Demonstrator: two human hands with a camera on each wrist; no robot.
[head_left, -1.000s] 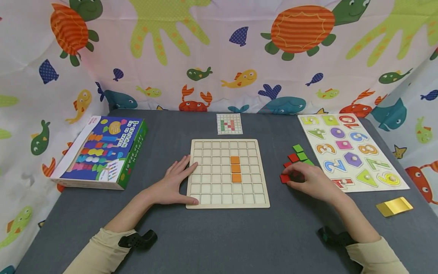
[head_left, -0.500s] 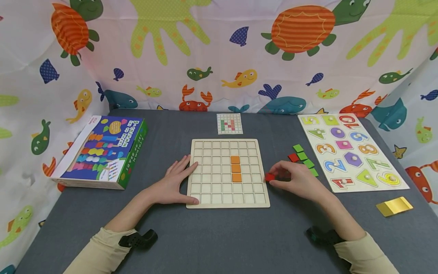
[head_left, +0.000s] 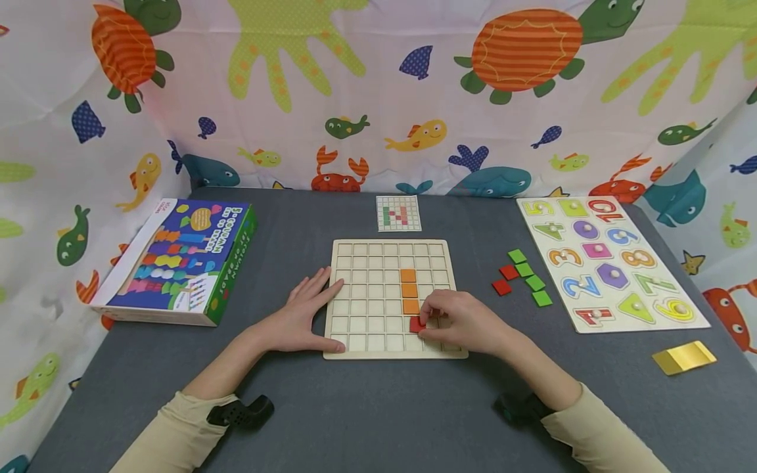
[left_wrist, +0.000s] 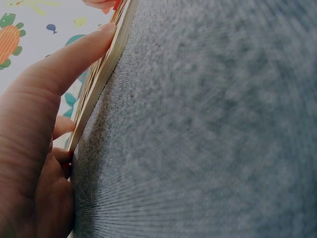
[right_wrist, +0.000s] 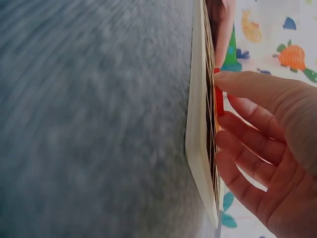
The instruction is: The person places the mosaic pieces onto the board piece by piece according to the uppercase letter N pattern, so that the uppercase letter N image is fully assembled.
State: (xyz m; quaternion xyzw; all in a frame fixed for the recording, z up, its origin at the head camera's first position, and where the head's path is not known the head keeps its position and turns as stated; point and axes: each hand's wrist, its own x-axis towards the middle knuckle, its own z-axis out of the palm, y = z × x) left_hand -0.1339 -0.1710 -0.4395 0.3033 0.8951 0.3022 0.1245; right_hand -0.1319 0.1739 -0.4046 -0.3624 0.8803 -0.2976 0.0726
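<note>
A pale wooden grid board point(head_left: 367, 325) lies on the grey table, with three orange square tiles point(head_left: 409, 290) set in one column. My right hand point(head_left: 467, 322) pinches a red square tile point(head_left: 416, 325) between thumb and fingers, just below the lowest orange tile. In the right wrist view that red tile point(right_wrist: 219, 99) stands tilted at the board's surface. My left hand point(head_left: 304, 312) rests along the board's left edge, fingers spread, thumb at the near corner. The left wrist view shows the left thumb point(left_wrist: 74, 59) lying on the board's rim.
Right of the board lie two loose red tiles point(head_left: 502, 287) and several green tiles point(head_left: 535, 282). A small pattern card point(head_left: 399, 213) sits behind the board. A number puzzle board point(head_left: 612, 263) and a gold block point(head_left: 684, 357) are at the right, a colourful game box point(head_left: 177, 263) at the left.
My right hand has taken a red tile from the loose pile and carried it left, onto the board under the orange column. The left hand has stayed in place.
</note>
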